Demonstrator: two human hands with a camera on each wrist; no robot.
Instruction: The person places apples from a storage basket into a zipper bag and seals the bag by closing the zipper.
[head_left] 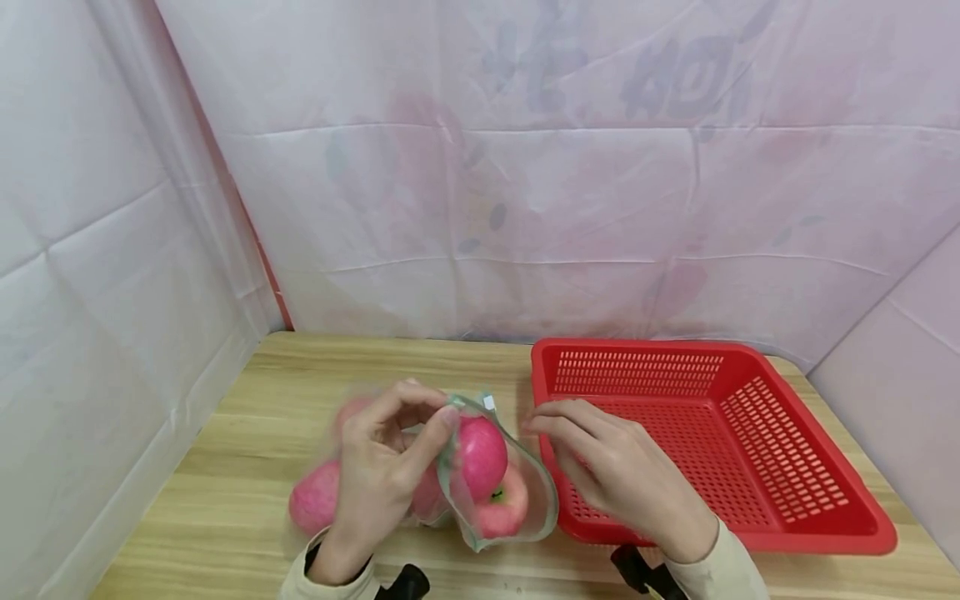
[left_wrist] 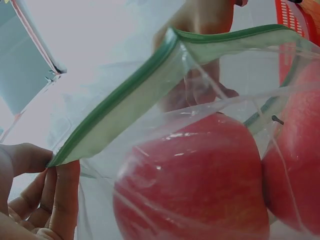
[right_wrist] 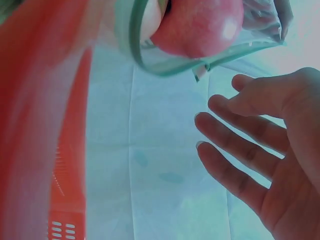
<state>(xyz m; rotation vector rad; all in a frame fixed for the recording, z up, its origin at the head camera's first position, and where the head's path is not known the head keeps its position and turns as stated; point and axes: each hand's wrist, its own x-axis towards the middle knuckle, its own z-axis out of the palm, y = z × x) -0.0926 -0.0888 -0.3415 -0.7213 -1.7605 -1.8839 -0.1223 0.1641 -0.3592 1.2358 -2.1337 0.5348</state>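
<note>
My left hand [head_left: 386, 471] pinches the green-edged mouth of a clear zip bag [left_wrist: 95, 137] between thumb and fingers. The bag's mouth gapes toward the right, and a small white tab [head_left: 489, 402] sits at its far end. Two red apples show at the opening, a deep pink one [head_left: 482, 454] above a paler one [head_left: 504, 510] with its stem showing. Nothing is in my right hand [head_left: 611, 467], which hovers between the bag and the red basket with its fingers spread and loosely bent, as the right wrist view shows.
On the right of the wooden table [head_left: 225, 517] stands a red plastic basket [head_left: 652, 344] with slotted sides. More apples lie to the left, one pink apple [head_left: 315, 498] beside my left wrist and others partly hidden behind that hand. Pale printed cloth [head_left: 570, 208] hangs around the table.
</note>
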